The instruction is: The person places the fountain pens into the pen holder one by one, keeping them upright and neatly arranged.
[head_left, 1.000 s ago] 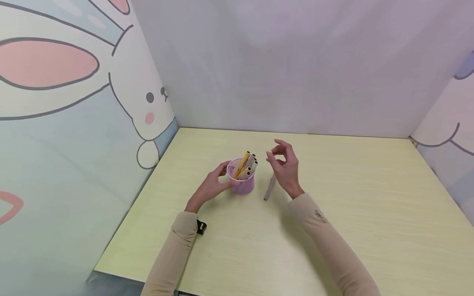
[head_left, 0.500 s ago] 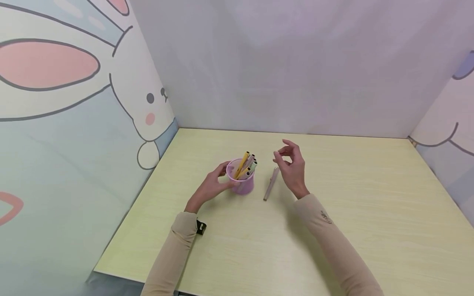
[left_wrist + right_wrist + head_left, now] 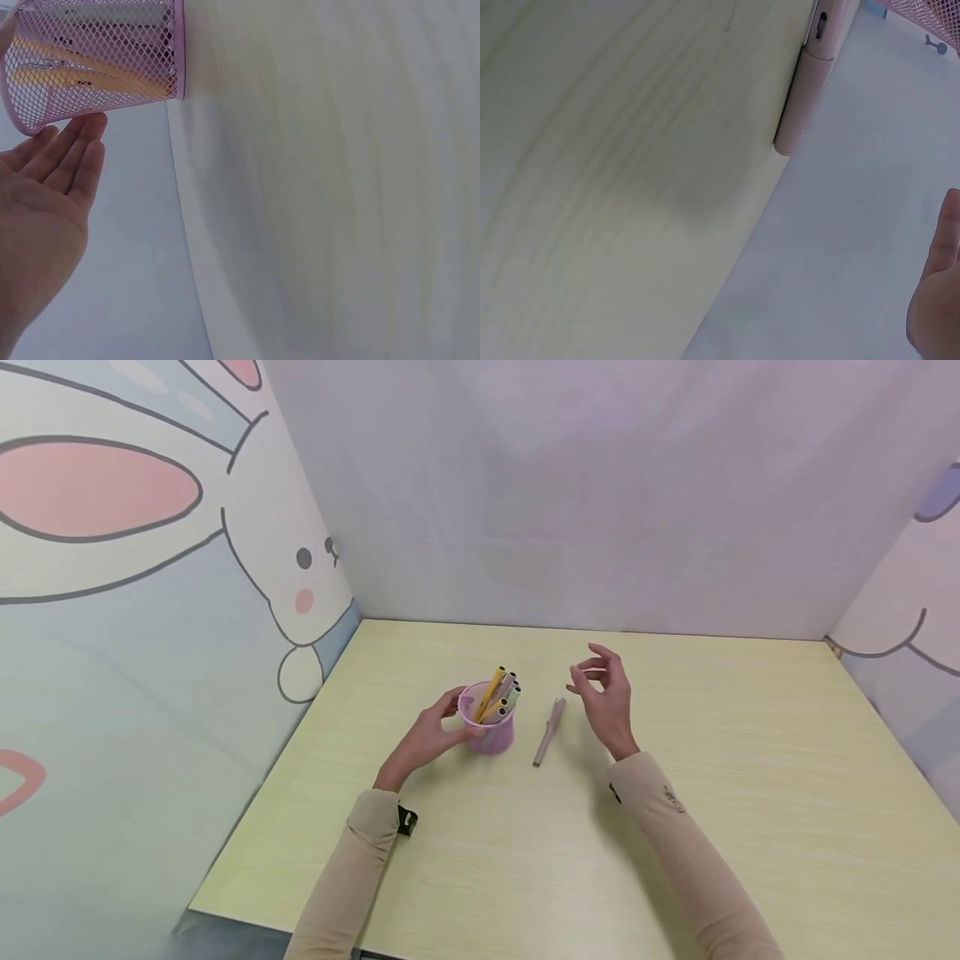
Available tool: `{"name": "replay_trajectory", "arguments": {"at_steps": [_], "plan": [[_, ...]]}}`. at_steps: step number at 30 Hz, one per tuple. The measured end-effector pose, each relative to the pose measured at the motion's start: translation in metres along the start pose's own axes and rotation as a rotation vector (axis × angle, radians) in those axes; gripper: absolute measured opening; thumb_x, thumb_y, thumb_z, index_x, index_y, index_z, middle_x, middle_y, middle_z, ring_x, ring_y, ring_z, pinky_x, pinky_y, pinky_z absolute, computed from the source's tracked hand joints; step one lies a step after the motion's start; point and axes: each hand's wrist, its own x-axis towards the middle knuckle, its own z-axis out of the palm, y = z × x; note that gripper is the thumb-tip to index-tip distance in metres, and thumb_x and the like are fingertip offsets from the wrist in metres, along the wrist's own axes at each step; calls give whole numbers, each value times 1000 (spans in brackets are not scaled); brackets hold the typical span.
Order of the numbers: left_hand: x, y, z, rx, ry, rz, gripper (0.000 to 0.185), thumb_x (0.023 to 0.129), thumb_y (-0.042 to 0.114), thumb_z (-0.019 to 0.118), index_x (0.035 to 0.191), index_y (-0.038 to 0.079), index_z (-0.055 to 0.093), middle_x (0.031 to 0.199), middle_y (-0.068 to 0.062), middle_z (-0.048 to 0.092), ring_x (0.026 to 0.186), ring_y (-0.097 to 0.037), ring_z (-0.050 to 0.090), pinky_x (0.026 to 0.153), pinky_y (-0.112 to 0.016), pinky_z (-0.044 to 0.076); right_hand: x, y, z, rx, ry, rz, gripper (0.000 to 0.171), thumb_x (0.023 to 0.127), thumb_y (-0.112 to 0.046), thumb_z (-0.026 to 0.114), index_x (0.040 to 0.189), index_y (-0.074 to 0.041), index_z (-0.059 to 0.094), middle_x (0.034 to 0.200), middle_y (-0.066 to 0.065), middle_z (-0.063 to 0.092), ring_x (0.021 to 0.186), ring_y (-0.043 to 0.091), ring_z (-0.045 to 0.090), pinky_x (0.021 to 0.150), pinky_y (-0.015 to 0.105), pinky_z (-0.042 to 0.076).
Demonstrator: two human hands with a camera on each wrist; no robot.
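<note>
Pen cup (image 3: 489, 727) | I saw left hand (image 3: 427, 739) touching it, fingers relaxed, fingertips hidden | right hand (image 3: 609, 702) loose, empty, right of pen (image 3: 548, 732)

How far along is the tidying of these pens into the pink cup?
Several pens already stand in the pink mesh cup, which the left hand touches at its side. The right hand hovers, holding nothing. One pinkish pen lies on the table beside the cup, not yet in.

Pink mesh cup (image 3: 491, 732), upright, full of yellow and grey pens (image 3: 498, 692) leaning right. Pale pink capped pen (image 3: 548, 732), flat, just right of cup.
</note>
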Motion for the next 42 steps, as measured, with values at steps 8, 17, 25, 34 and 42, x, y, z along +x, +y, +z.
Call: {"name": "replay_trajectory", "arguments": {"at_steps": [8,17,25,34,42], "plan": [[1,0,1,7,2,-2,85,90,44,79,159,16,38,150,-10,53,137,-34,49,112,-57,39,0,6,-10,-47,-40,135,54,101,-4,65,150,3,42,114,22,55,90,16,62,78,32,61],[3,0,1,9,-3,7,83,91,43,79,159,16,39,149,-11,54,137,-33,49,113,-53,39,-2,12,-18,-134,-124,357,61,103,-15,65,153,1,36,118,18,54,101,35,62,82,34,60],[2,1,2,8,-3,11,84,91,43,80,158,16,39,148,-11,54,137,-34,49,114,-53,38,-1,14,-21,-162,-177,445,64,103,-16,64,155,3,31,119,21,51,112,45,59,83,35,60],[3,1,3,8,1,20,82,92,40,79,158,15,39,148,-11,54,136,-33,49,113,-51,39,-1,15,-24,-196,-255,517,64,104,-17,61,154,8,30,123,24,50,115,47,62,83,37,60],[2,0,3,14,1,17,82,92,42,79,159,15,39,149,-10,53,136,-33,49,112,-55,40,-1,17,-27,-196,-298,556,63,105,-16,59,153,10,28,128,28,48,118,50,60,85,38,60]]}}
